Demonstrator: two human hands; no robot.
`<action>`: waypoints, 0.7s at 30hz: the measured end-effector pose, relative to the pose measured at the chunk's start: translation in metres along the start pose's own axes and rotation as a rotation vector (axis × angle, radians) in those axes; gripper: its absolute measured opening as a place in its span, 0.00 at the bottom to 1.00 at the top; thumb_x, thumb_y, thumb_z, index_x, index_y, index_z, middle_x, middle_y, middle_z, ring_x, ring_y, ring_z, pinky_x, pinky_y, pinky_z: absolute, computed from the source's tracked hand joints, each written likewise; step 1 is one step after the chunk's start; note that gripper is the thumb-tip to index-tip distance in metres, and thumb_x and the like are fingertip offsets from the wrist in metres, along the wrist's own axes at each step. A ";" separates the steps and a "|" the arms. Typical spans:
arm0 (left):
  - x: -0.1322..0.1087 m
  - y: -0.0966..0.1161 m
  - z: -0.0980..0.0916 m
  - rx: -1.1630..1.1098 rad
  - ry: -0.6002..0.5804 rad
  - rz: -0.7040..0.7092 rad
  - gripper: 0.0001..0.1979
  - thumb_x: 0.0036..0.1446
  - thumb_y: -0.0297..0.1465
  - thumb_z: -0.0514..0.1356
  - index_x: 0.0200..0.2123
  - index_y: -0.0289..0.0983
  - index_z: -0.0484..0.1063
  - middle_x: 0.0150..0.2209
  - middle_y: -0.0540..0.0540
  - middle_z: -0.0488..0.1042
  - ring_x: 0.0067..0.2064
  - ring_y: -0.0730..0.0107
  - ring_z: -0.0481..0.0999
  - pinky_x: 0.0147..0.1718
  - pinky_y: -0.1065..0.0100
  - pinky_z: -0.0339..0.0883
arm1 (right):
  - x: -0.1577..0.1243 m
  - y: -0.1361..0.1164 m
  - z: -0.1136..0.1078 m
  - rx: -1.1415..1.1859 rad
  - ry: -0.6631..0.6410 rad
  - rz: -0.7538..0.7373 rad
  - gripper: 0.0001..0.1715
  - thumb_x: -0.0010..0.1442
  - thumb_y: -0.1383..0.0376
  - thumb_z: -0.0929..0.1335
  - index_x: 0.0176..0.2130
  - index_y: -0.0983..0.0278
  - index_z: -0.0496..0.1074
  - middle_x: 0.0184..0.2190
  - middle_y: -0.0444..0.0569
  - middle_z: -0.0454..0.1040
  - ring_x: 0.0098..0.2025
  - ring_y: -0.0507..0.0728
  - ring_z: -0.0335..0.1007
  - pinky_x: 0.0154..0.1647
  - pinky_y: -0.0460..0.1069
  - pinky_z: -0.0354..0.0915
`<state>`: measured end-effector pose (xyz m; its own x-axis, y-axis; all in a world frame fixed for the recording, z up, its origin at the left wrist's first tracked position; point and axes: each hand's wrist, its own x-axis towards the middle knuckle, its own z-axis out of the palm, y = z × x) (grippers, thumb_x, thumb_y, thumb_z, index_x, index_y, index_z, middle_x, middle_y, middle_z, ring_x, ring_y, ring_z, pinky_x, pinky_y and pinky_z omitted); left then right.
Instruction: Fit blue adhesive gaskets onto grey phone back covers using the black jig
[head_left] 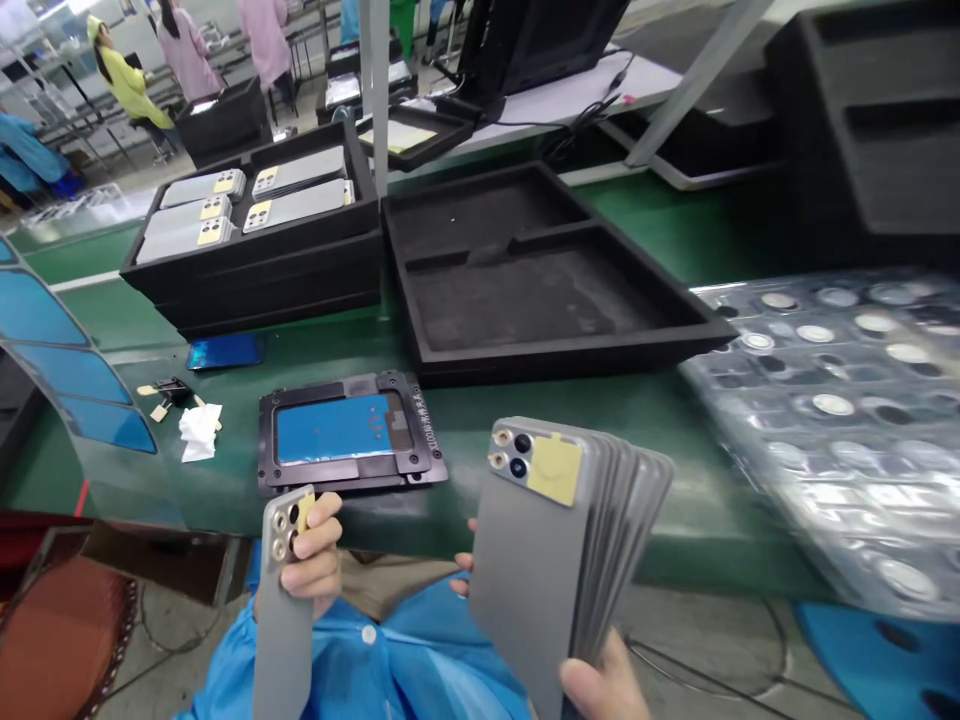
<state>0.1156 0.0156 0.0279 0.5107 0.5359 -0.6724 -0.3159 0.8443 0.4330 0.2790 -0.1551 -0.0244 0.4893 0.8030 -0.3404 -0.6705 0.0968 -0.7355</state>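
My left hand (pixel 319 560) is closed around one grey phone back cover (pixel 283 630), which has camera rings and a bit of yellow tape at its top. In my right hand (pixel 604 685) is a fanned stack of grey phone back covers (pixel 532 570). The front cover of that stack carries a yellow tape square (pixel 555 470) beside its camera holes. Both hands are in front of the bench's near edge. Beyond them lies a black fixture (pixel 431 455) holding a blue-filmed plate (pixel 330 430).
Black stacked trays (pixel 262 275) with several grey covers stand at the back left. A black tray (pixel 577 355) with recessed compartments sits at centre. Clear plastic blister trays (pixel 832 440) lie right. Crumpled white tissue (pixel 201 432) and blue film sheets (pixel 67 365) are left. People work in the background.
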 end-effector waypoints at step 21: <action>0.012 -0.016 0.000 0.070 -0.138 0.040 0.21 0.45 0.34 0.78 0.34 0.39 0.68 0.22 0.58 0.72 0.15 0.83 0.68 0.13 0.83 0.56 | 0.002 -0.010 0.005 -0.083 0.019 -0.011 0.38 0.49 0.42 0.78 0.53 0.58 0.78 0.55 0.60 0.79 0.45 0.71 0.82 0.48 0.62 0.77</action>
<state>0.1271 0.0085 0.0125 0.6054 0.5586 -0.5669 -0.2838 0.8170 0.5020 0.2836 -0.1520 -0.0153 0.5075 0.7908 -0.3421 -0.6169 0.0562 -0.7851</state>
